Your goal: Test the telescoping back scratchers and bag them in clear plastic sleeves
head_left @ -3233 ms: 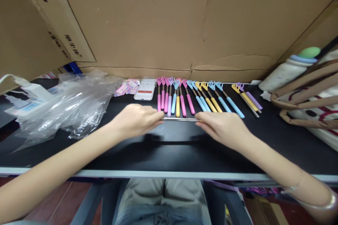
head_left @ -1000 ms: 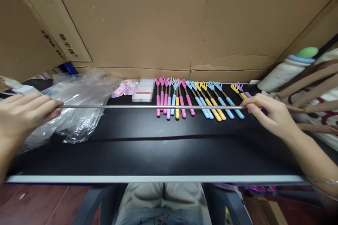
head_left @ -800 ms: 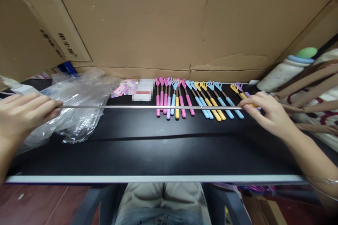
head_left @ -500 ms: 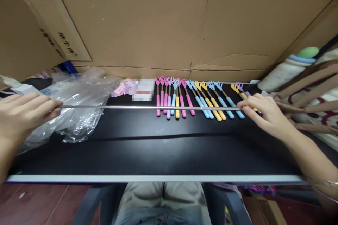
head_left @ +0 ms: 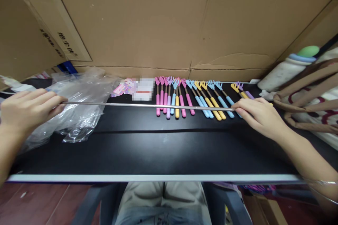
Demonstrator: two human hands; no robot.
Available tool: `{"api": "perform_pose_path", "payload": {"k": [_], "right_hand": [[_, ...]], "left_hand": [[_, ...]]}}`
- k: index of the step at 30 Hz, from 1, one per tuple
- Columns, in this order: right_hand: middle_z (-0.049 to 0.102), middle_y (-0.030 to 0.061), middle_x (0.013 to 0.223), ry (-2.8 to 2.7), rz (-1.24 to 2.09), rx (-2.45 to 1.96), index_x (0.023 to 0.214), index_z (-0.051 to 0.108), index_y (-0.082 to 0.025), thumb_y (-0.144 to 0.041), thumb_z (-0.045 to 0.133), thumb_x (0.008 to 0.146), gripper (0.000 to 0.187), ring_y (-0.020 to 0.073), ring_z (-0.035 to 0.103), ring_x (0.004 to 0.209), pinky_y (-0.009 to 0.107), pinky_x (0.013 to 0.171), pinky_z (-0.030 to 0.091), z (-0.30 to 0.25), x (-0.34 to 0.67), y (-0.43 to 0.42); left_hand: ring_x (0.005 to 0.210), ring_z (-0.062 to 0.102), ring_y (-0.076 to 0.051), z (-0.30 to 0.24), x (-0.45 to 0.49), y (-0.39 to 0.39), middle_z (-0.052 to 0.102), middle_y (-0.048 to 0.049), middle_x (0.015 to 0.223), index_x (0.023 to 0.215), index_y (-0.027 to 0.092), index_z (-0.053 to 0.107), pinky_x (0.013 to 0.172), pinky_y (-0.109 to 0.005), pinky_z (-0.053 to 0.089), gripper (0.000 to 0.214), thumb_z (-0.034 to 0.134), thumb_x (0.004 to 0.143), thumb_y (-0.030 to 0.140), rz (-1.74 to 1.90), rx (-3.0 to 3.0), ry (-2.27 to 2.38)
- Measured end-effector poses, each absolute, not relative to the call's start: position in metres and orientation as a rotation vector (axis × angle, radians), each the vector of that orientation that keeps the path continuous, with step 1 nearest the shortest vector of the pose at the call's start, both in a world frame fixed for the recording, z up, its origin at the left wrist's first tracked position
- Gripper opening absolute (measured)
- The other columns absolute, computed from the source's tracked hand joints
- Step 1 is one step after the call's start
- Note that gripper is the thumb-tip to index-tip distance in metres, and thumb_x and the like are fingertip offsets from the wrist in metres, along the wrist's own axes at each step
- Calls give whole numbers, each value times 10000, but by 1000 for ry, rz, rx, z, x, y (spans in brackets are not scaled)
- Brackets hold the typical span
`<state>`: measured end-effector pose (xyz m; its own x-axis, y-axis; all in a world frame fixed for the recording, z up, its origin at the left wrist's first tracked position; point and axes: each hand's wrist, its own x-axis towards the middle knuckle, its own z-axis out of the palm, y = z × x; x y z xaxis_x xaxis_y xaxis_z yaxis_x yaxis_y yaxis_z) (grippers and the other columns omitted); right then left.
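A long, thin metal rod [head_left: 126, 104] with stepped sections, which looks like an extended telescopic back scratcher, runs level above the black table. My left hand [head_left: 29, 107] is closed around its left end. My right hand [head_left: 260, 114] grips the other end, where a bit of yellow shows past the fingers. Both ends are mostly hidden in my hands. Behind the rod lies a row of short back scratchers with claw heads: pink ones [head_left: 158, 103], a purple one [head_left: 168, 107], blue ones [head_left: 202, 103] and yellow ones [head_left: 211, 104].
Clear plastic bags [head_left: 81, 105] lie at the left, near my left hand. Pink cards [head_left: 124, 88] and a blurred white label [head_left: 144, 89] sit behind. A pale bottle [head_left: 282, 72] and a fabric bag [head_left: 311, 109] stand at the right. Cardboard [head_left: 148, 21] walls the back.
My hands have come slightly closer together along the rod's line. The left hand has risen a little and shifted right, tilting the rod slightly; the row of back scratchers has stayed put.
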<state>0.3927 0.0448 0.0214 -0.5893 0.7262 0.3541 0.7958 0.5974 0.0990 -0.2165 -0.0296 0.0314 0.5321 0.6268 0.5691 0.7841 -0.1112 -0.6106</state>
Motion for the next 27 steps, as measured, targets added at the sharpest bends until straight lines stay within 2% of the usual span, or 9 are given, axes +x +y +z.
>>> {"api": "perform_pose_path", "payload": {"k": [6, 13, 17, 23, 27], "right_hand": [[653, 38, 791, -2524, -398, -1248, 867, 582, -197, -383, 312, 978, 347, 163, 587, 716, 275, 677, 380, 20, 393, 46], [674, 44, 766, -2372, -828, -1094, 859, 595, -184, -306, 323, 961, 316, 164, 598, 665, 260, 613, 382, 25, 401, 48], [653, 48, 714, -2288, -958, -1055, 827, 601, -176, -293, 337, 941, 311, 162, 578, 643, 258, 605, 377, 29, 409, 51], [604, 64, 674, -2096, -1091, -1187, 814, 622, -156, -297, 363, 913, 311, 161, 556, 639, 271, 557, 331, 34, 414, 52], [590, 64, 657, -2117, -1065, -1289, 795, 623, -163, -314, 349, 909, 332, 156, 533, 621, 268, 549, 327, 35, 417, 53]], "left_hand": [[635, 497, -126, 30, -223, -28, 591, 34, 586, 706, 192, 587, 523, -173, 294, 241, 515, 933, 228, -135, -1721, -943], [649, 502, -127, 37, -215, -18, 596, 34, 593, 696, 177, 579, 511, -187, 307, 209, 589, 901, 221, -122, -1636, -735], [625, 499, -120, 43, -202, -11, 598, 47, 575, 687, 179, 574, 499, -181, 315, 195, 626, 874, 194, -159, -1636, -664], [605, 518, -102, 40, -193, 0, 635, 46, 592, 681, 184, 596, 511, -172, 326, 228, 564, 906, 209, -220, -1679, -608], [601, 549, -89, 35, -195, 5, 660, 49, 617, 683, 191, 610, 529, -169, 325, 249, 524, 914, 229, -200, -1763, -680]]}}
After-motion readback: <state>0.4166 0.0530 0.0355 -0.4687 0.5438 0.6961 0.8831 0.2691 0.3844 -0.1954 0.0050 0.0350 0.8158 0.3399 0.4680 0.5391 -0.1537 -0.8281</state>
